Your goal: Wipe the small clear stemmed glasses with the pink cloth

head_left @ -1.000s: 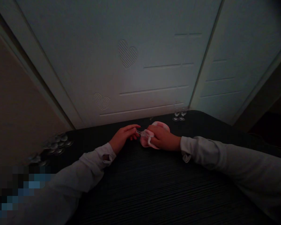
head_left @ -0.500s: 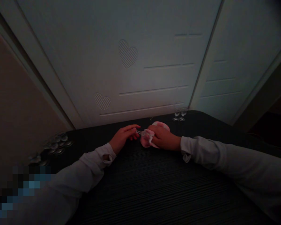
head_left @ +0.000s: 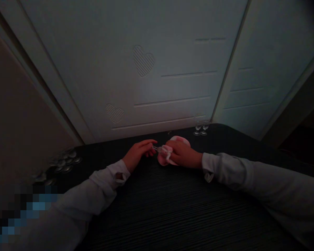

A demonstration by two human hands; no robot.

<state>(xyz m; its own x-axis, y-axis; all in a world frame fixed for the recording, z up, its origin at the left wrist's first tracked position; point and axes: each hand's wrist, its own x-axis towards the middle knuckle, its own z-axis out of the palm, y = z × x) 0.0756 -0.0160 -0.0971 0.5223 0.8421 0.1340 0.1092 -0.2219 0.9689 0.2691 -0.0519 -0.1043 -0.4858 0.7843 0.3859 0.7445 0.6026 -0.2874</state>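
My left hand [head_left: 140,152] is closed, its thumb and fingers pinching the foot end of a small stemmed glass [head_left: 156,149]. The glass lies on its side in the air, its bowl pointing right into a pink and white cloth [head_left: 162,159]. My right hand [head_left: 184,153] is closed round that cloth and presses it about the bowl. Part of the cloth hangs below the fingers, and another part shows behind the hand. Most of the bowl is hidden by the cloth.
Two small stemmed glasses [head_left: 204,129] stand upright at the back right of the dark table [head_left: 151,212]. Several more glasses [head_left: 65,162] stand at the left edge. Behind the table rises a pale panel [head_left: 172,87] with carved hearts and lines.
Almost nothing differs. Both hands stay in place on the glass and cloth, and the cloth's folds by the bowl have shifted slightly.
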